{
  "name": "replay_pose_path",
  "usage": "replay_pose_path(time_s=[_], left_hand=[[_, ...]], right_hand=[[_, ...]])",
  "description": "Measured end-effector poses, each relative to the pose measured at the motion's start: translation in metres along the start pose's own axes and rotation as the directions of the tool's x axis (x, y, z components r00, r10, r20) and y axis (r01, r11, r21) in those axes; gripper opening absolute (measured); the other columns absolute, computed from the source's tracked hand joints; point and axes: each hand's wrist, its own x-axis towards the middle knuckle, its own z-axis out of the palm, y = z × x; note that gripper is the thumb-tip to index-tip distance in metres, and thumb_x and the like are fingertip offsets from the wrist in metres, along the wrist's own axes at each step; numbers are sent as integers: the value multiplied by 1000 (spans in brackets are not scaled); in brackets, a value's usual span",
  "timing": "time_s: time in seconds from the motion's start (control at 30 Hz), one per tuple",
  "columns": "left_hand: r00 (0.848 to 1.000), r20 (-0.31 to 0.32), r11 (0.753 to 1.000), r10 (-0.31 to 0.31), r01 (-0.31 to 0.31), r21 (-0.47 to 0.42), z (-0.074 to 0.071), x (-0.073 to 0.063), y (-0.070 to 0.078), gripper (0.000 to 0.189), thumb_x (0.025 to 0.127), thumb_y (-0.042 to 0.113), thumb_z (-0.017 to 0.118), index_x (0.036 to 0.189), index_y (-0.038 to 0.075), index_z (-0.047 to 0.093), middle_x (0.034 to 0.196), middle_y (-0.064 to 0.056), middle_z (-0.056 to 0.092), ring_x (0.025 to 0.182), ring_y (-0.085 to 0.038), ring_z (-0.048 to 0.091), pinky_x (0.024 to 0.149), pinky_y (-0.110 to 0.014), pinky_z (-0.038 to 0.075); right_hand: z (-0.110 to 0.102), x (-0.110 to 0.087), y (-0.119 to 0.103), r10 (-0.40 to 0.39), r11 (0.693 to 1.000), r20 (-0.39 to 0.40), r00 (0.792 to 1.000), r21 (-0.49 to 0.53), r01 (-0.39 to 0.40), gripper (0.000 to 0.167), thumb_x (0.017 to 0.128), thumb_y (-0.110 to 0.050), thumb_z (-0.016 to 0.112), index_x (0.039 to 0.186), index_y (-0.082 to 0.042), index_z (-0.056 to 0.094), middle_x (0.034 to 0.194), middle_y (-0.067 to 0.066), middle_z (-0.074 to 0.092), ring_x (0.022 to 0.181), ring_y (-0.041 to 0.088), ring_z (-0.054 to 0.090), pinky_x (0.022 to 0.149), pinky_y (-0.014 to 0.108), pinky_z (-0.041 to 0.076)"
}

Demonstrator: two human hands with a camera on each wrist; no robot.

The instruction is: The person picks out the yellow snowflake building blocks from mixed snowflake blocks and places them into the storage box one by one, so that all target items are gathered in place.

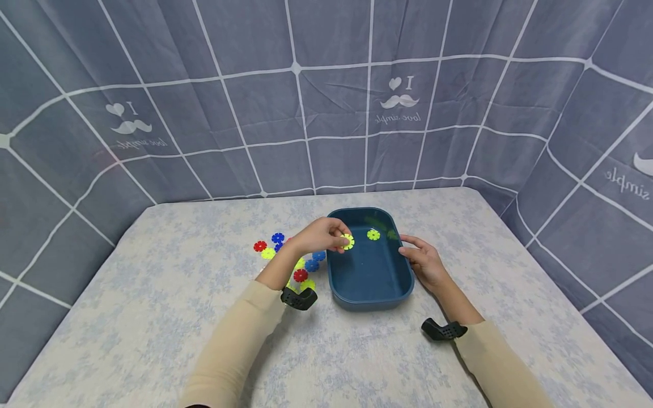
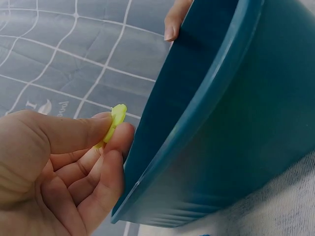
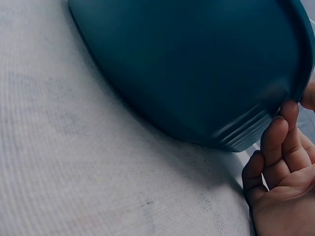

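My left hand [image 1: 323, 233] pinches a yellow snowflake disc [image 1: 348, 242] between thumb and forefinger, just over the left rim of a dark teal plastic bin [image 1: 371, 305]. In the left wrist view the disc [image 2: 116, 122] stands edge-on, its other fingers loosely curled below. Inside the bin, toward its far end, lies another yellow disc [image 1: 373, 234]. My right hand [image 1: 427, 263] holds the bin's right rim. The right wrist view has its fingertips [image 3: 289, 110] against the outer wall below the rim, with the thumb at the rim.
Left of the bin lies a loose pile of red, blue and yellow snowflake discs, including a red disc [image 1: 300, 275] and a blue disc [image 1: 278, 238], partly hidden by the left forearm. A pale patterned cloth covers the table [image 1: 168, 283]. A grey-blue gridded curtain [image 1: 331, 102] stands behind.
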Motion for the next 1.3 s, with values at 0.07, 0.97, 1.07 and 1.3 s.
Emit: replay_pose_path(time_s=[0.07, 0.97, 1.07, 1.3], left_hand=[[1000, 0, 1000, -6, 6, 0, 1, 3, 0, 20, 95, 5, 62, 111, -6, 61, 83, -10, 63, 89, -38, 66, 82, -36, 54], [1000, 2, 993, -18, 19, -118, 22, 54, 20, 27, 97, 6, 59, 121, -7, 58, 108, -26, 62, 101, -40, 64, 93, -47, 48], [999, -29, 988, -31, 27, -149, 22, 58, 19, 27, 97, 6, 60, 120, -8, 59, 100, -19, 64, 89, -30, 67, 93, -46, 49], [995, -71, 980, -67, 52, -191, 25, 66, 12, 28, 97, 4, 59, 122, -8, 59, 102, -19, 67, 81, -18, 67, 93, -45, 48]], right_hand=[[0, 0, 0, 4, 1000, -4, 1000, -2, -4, 46, 95, -1, 57, 137, 10, 41, 77, -3, 70, 70, 10, 64, 69, 25, 53], [-5, -2, -3, 26, 1000, -11, 1000, -10, -26, 53, 95, -3, 58, 140, 12, 36, 80, -2, 70, 71, 10, 64, 70, 26, 53], [-4, -1, -2, 28, 1000, -18, 999, -13, -28, 53, 94, -3, 58, 140, 12, 36, 79, -3, 69, 71, 10, 64, 69, 26, 53], [-1, 3, 2, 14, 1000, -5, 1000, -7, -14, 48, 95, -1, 57, 138, 10, 39, 76, -4, 69, 69, 9, 64, 68, 25, 53]])
